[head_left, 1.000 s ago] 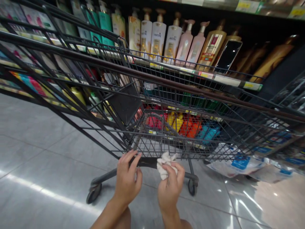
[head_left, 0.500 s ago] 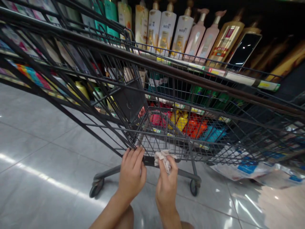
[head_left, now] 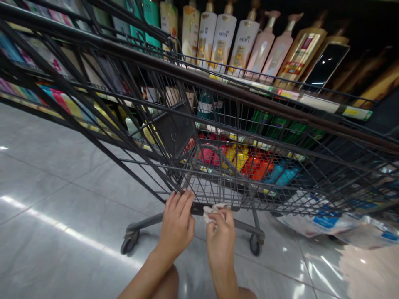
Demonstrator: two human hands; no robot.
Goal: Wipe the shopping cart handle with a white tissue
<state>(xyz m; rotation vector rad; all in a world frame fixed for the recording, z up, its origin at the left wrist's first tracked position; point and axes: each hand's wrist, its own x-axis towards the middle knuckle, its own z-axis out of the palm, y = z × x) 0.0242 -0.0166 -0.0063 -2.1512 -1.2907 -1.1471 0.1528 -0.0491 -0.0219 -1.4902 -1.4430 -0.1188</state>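
Observation:
A dark metal shopping cart [head_left: 224, 88] stands right in front of me, tilted in the view. My left hand [head_left: 177, 222] rests at the cart's lower frame, its fingers hooked over the bottom bar and the fingertips partly out of sight behind it. Just to the right, my right hand [head_left: 221, 238] pinches a crumpled white tissue [head_left: 209, 214] against the lower bar, with the fingers curled around it. Below the hands, the cart's legs end in black caster wheels, one on the left [head_left: 130, 242] and one on the right [head_left: 256, 245].
Behind the cart, a store shelf [head_left: 321, 101] carries rows of pump bottles [head_left: 223, 39] and, lower down, colourful bottles [head_left: 258, 164]. White and blue plastic packages [head_left: 327, 218] lie at the right near the floor. Grey shiny tiles [head_left: 77, 207] cover the floor.
My right hand's fingers have curled in more around the tissue, which now shows less. The left hand keeps its place on the cart. The whole view has shifted slightly.

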